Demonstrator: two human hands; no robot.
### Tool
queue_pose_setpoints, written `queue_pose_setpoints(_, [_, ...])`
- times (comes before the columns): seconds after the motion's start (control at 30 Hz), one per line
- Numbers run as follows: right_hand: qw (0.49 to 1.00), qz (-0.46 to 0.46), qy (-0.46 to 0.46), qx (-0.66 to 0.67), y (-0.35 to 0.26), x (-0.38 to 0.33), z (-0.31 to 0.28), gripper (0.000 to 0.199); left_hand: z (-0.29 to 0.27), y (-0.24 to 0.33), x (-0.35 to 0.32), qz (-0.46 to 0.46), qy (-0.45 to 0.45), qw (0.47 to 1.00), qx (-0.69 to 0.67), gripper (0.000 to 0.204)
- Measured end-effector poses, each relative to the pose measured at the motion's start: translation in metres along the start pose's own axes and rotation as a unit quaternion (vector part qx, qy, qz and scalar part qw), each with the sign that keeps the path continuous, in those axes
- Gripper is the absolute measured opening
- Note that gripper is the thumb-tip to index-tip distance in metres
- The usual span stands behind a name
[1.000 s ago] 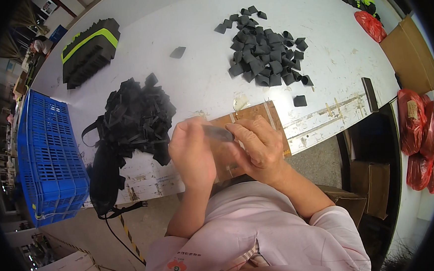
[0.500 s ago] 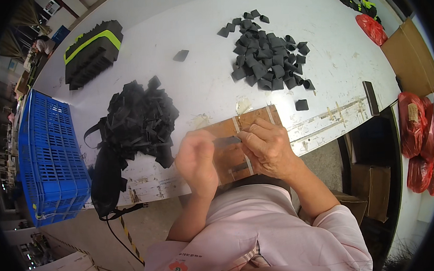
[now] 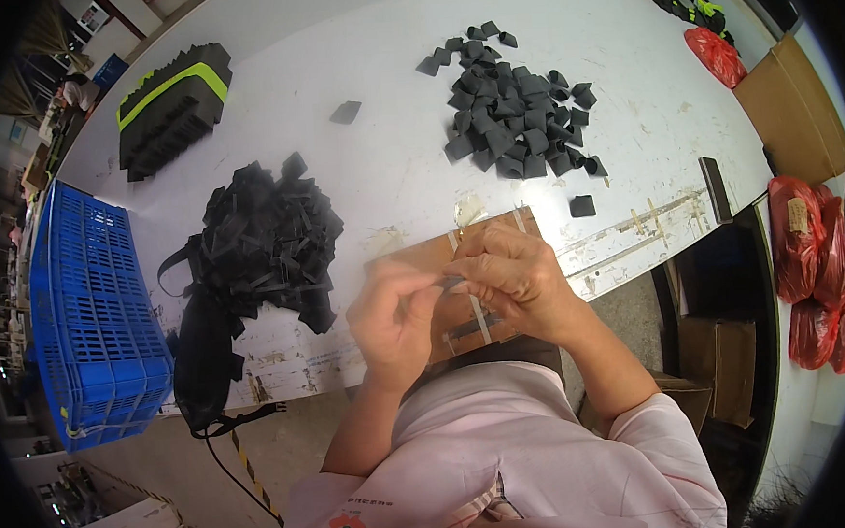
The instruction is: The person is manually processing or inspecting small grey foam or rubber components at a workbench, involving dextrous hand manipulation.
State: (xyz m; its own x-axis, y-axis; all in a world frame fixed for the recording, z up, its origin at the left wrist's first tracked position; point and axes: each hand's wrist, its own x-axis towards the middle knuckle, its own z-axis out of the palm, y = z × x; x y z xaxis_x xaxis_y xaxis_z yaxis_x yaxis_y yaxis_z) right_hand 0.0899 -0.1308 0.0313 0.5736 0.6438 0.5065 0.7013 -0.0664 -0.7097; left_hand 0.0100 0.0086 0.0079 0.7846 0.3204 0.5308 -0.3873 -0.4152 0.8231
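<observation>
Both my hands meet over a brown board (image 3: pixel 452 332) at the table's near edge. A small dark piece (image 3: pixel 452 282) shows between my fingertips, mostly covered by them. My right hand (image 3: pixel 512 276) pinches it, thumb against bent fingers. From the other side, my left hand (image 3: pixel 395 314) closes thumb and fingers on it; that hand is slightly blurred. Beyond, to the right, lies a pile of folded dark grey pieces (image 3: pixel 520 113), with one apart (image 3: pixel 582 206) nearer the board. To the left is a heap of black straps (image 3: pixel 271 244).
A blue plastic crate (image 3: pixel 101 313) stands at the left edge. Behind it sits a stack of dark pieces with a yellow-green band (image 3: pixel 176 110). One flat grey piece (image 3: pixel 345 112) lies mid-table. On the right are a dark bar (image 3: pixel 716 191), a cardboard box (image 3: pixel 793 111) and red bags (image 3: pixel 798 241).
My left hand has turned and come in to the right, its thumb and fingers now at my right fingertips. The dark piece is more covered. The whole view has shifted slightly.
</observation>
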Motion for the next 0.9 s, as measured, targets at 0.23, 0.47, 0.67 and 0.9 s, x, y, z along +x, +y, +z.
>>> queue_pose_setpoints(0.23, [0.999,0.040,0.020,-0.030,0.000,-0.007,0.001,0.015,0.010,-0.004,-0.001,0.023,0.012,0.999,-0.022,0.011])
queue_pose_setpoints(0.47, [0.996,0.022,0.064,0.062,0.004,-0.005,0.010,0.016,0.002,0.000,0.007,0.024,-0.008,1.000,-0.003,0.009])
queue_pose_setpoints(0.67, [0.992,-0.032,0.076,-0.099,-0.003,-0.010,0.014,0.018,0.006,-0.004,-0.001,0.047,0.010,0.999,0.022,0.009])
queue_pose_setpoints(0.9, [0.957,0.159,0.106,0.219,0.029,0.025,-0.037,0.021,-0.008,-0.016,-0.019,-0.149,0.068,0.982,-0.091,0.018])
